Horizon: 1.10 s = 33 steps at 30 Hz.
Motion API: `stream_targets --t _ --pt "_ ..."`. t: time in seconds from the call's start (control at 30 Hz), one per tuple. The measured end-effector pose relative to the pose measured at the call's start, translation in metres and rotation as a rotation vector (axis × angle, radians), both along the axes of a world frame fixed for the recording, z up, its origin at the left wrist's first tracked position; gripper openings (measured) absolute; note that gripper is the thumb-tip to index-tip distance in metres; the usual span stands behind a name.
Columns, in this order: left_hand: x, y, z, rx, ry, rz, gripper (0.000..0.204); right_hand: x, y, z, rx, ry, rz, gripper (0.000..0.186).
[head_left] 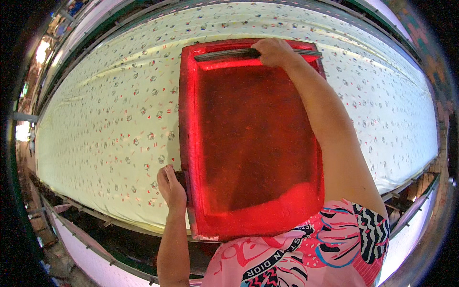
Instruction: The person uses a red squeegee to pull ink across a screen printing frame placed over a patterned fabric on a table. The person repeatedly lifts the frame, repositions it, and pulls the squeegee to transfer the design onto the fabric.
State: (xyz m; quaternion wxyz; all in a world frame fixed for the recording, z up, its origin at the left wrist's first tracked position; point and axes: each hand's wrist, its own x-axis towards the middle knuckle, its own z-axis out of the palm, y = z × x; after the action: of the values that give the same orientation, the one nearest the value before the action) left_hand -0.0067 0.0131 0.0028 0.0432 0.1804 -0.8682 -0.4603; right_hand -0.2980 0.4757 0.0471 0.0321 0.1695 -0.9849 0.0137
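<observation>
A red-coated printing screen (253, 129) with a red-stained frame lies on pale printed fabric, red ink pooled thickly along its near side. Across the screen's far end, my right hand (274, 53) grips a long dark squeegee (220, 56), with my forearm over the frame's right side. At the lower left, my left hand (172, 186) holds a dark block (181, 178) on the outside of the frame; part of the grip is hidden.
The long table of pale fabric (105, 119), with small scattered prints, stretches to both sides. Dark rails run along its near and far edges. Neighbouring pale tables (81, 258) show beyond dark gaps, and a brick floor (420, 48) appears at right.
</observation>
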Motion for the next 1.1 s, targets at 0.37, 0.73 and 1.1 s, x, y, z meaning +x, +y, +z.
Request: stream_targets --t 0.37,0.73,1.1 --pt "-0.006 -0.014 -0.020 0.140 0.164 -0.092 0.057 0.195 -0.060 0.028 -0.063 -0.204 -0.020 0.025" --pt "-0.008 -0.014 -0.021 -0.014 0.121 -0.163 0.039 0.405 -0.127 0.023 -0.087 -0.280 -0.120 0.035" --pt "-0.006 -0.011 -0.012 -0.073 0.108 -0.183 0.039 0.531 -0.165 0.018 -0.086 -0.208 -0.099 0.037"
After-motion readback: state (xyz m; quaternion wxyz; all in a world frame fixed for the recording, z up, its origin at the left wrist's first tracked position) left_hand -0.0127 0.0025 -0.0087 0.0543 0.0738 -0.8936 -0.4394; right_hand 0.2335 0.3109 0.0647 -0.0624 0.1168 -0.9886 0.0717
